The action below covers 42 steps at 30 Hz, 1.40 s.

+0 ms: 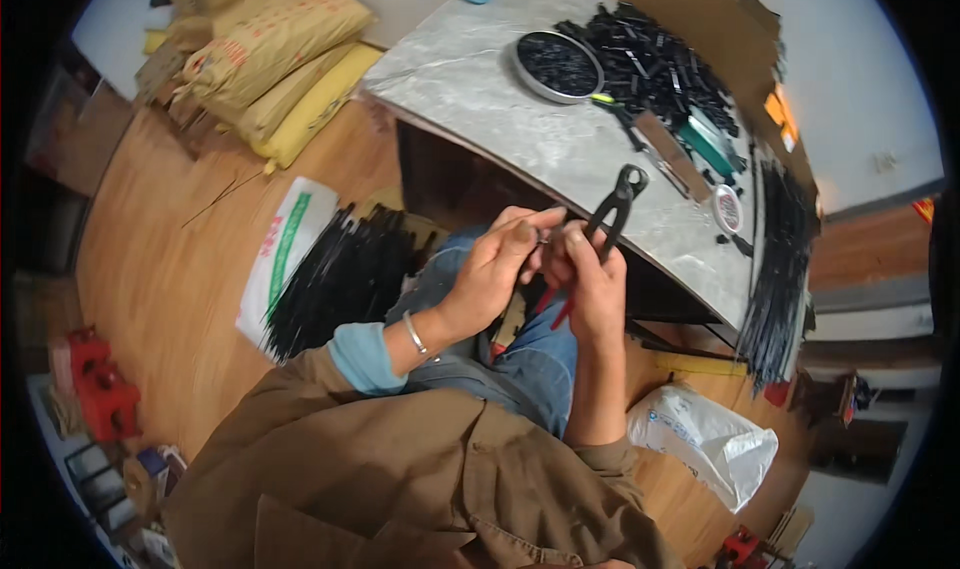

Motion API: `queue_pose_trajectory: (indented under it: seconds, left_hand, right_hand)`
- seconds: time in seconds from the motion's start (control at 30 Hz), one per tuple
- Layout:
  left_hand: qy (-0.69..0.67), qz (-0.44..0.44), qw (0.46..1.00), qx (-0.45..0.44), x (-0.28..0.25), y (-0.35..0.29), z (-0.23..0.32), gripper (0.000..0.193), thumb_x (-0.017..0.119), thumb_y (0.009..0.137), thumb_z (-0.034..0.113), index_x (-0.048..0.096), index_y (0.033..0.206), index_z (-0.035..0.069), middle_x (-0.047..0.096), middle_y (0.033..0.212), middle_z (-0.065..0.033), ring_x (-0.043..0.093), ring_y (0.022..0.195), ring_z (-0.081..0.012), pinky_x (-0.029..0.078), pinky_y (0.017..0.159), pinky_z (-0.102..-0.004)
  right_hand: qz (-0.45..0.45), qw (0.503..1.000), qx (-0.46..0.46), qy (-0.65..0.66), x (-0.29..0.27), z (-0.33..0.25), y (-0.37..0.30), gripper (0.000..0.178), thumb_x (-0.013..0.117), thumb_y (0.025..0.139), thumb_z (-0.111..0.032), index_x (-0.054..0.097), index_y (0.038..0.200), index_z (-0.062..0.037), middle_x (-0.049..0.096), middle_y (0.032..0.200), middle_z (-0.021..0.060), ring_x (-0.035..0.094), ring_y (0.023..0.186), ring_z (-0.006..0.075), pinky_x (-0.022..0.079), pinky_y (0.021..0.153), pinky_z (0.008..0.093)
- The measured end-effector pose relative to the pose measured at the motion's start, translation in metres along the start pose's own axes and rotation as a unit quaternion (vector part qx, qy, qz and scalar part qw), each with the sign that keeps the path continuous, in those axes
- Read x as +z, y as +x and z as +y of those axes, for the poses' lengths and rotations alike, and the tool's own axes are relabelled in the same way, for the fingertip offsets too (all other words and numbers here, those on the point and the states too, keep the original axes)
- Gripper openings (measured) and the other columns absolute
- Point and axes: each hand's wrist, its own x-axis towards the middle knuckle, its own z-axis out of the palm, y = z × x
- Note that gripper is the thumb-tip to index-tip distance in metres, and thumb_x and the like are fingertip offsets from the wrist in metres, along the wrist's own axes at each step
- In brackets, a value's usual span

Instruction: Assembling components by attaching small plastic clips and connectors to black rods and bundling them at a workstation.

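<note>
My right hand (597,281) is closed round a pair of end-cutting pincers (618,197). Their dark head points up and away over the table's near edge, and the red handles stick out below my fist. Close beside it, my left hand (492,269) has its thumb and fingers pinched together. A small dark bit shows at those fingertips, too small to name. The two hands nearly meet above my lap, just short of the grey marbled table (470,79).
On the table lie a round metal dish (558,67) of black pieces, a heap of black pieces (650,59), a green-and-white box (708,134) and long black strips (782,259). More black strips (340,279) lie left of my legs. Sacks (285,59) are stacked far left; a plastic bag (705,439) lies right.
</note>
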Motion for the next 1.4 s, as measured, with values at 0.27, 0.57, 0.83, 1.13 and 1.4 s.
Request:
queue_pose_trajectory:
  seconds: [0.27, 0.57, 0.83, 1.13, 1.4]
  left_hand:
    - [0.079, 0.005, 0.997, -0.005, 0.002, 0.0, 0.006, 0.055, 0.032, 0.101, 0.043, 0.052, 0.125, -0.003, 0.048, 0.104, -0.0035, 0.049, 0.083, -0.0071, 0.042, 0.07, -0.0215]
    - [0.088, 0.005, 0.996, -0.003, 0.002, 0.004, 0.002, 0.057, 0.031, 0.101, 0.044, 0.052, 0.124, -0.003, 0.049, 0.106, -0.0038, 0.049, 0.094, -0.0103, 0.042, 0.082, -0.0236]
    - [0.084, 0.007, 0.996, -0.008, 0.004, 0.005, 0.005, 0.057, 0.031, 0.101, 0.045, 0.053, 0.124, -0.003, 0.049, 0.106, -0.0037, 0.049, 0.095, -0.0102, 0.041, 0.084, -0.0238]
    - [0.092, 0.014, 0.996, 0.001, 0.001, 0.005, -0.001, 0.055, 0.033, 0.1, 0.044, 0.054, 0.123, -0.002, 0.049, 0.105, -0.0031, 0.048, 0.093, -0.0092, 0.041, 0.083, -0.0232]
    - [0.096, 0.017, 0.995, 0.007, 0.0, 0.005, -0.003, 0.055, 0.035, 0.1, 0.044, 0.055, 0.123, -0.002, 0.049, 0.105, -0.0027, 0.047, 0.091, -0.0085, 0.041, 0.08, -0.0228]
  right_hand:
    - [0.017, 1.0, 0.016, 0.016, 0.001, 0.016, -0.003, 0.018, 0.056, 0.092, -0.019, 0.053, 0.087, -0.0023, 0.05, 0.068, 0.0021, 0.043, 0.054, 0.0089, 0.041, 0.052, 0.0246]
    - [0.048, 0.999, 0.022, 0.014, 0.001, 0.017, -0.003, 0.018, 0.057, 0.092, -0.02, 0.055, 0.089, -0.002, 0.051, 0.073, 0.0025, 0.044, 0.056, 0.0086, 0.043, 0.054, 0.0253]
    - [0.037, 0.999, 0.02, 0.024, 0.001, 0.016, -0.001, 0.018, 0.057, 0.092, -0.021, 0.054, 0.086, -0.0038, 0.052, 0.073, 0.0019, 0.043, 0.057, 0.0078, 0.039, 0.052, 0.0238]
    - [0.043, 0.998, 0.025, 0.034, 0.0, 0.02, -0.001, 0.017, 0.056, 0.092, -0.02, 0.053, 0.084, -0.0048, 0.05, 0.072, 0.0007, 0.041, 0.057, 0.0068, 0.035, 0.05, 0.0228]
    - [0.046, 0.997, 0.033, 0.056, 0.003, 0.02, -0.002, 0.016, 0.056, 0.092, -0.019, 0.053, 0.084, -0.0053, 0.047, 0.071, -0.0006, 0.039, 0.057, 0.0064, 0.034, 0.05, 0.0228]
